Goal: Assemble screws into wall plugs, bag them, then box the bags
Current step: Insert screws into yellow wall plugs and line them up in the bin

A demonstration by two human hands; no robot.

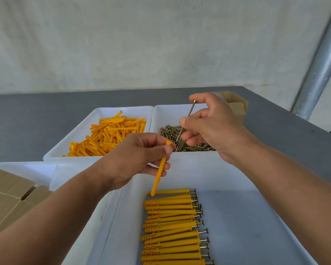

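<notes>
Nearly upright, wall plug (160,168) collar up, screw (191,109) tilted, head up.

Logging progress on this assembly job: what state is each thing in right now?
left hand, pinches a bare wall plug, collar up
right hand, pinches a screw, not yet inserted
plug tray, holds loose plugs
screw tray, holds loose screws
near tray, holds a row of assembled plugs
cardboard box, flaps open
</notes>
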